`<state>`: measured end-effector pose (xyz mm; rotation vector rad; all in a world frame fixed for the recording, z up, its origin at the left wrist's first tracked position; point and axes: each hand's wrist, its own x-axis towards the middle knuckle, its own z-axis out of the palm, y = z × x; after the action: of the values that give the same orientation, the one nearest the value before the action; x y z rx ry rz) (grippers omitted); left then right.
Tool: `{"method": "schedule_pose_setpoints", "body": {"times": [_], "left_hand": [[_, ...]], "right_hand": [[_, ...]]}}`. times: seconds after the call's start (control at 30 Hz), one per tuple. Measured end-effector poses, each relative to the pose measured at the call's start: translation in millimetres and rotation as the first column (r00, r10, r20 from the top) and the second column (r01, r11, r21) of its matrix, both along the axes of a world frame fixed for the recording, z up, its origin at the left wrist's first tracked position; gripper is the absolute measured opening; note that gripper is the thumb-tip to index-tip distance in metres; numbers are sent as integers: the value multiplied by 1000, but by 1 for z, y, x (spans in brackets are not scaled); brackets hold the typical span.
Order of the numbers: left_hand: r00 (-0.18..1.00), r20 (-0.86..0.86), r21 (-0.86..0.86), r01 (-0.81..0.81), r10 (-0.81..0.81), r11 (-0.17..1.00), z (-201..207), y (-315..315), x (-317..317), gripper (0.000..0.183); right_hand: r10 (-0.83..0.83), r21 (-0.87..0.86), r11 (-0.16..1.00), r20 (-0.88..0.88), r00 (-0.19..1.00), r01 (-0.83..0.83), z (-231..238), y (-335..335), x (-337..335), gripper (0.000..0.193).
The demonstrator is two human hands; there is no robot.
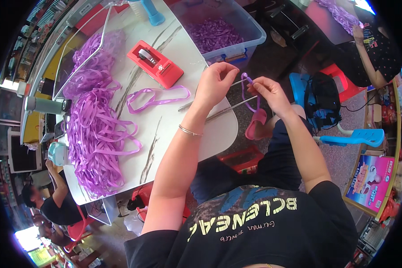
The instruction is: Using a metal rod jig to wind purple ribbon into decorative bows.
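My right hand point(273, 94) pinches a purple ribbon point(247, 79) between thumb and fingertips, just beyond the table's right edge. The ribbon hangs down in a narrow loop by the free ends of two thin metal rods point(233, 107), which reach out over the edge. Close by on the left, my left hand point(216, 82) is closed with its fingertips drawn together, above the rods. Whether anything is in its fingers is hidden. A single purple ribbon loop point(158, 101) lies flat on the white table point(165, 147), left of my left wrist.
A red tape dispenser point(163, 71) stands behind the loose loop. Purple ribbons point(96, 138) are heaped on the table's left side. A clear plastic bin point(236, 51) with more ribbons stands beyond the edge. A blue chair point(355, 137) is at right; other people sit farther off.
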<state>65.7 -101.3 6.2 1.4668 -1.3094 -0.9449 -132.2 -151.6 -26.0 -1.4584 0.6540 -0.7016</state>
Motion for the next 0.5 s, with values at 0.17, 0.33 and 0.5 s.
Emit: {"method": "schedule_pose_setpoints", "body": {"times": [0.17, 0.33, 0.5], "left_hand": [[971, 225, -148, -51, 84, 988, 1, 4, 1, 19], [940, 337, -91, -14, 44, 996, 6, 6, 1, 19], [908, 419, -76, 21, 12, 997, 9, 5, 1, 21]], "right_hand": [[25, 28, 999, -32, 999, -24, -9, 11, 14, 16], [18, 24, 1000, 9, 1000, -18, -15, 18, 21, 17], [40, -7, 999, 12, 999, -40, -24, 17, 18, 17]]}}
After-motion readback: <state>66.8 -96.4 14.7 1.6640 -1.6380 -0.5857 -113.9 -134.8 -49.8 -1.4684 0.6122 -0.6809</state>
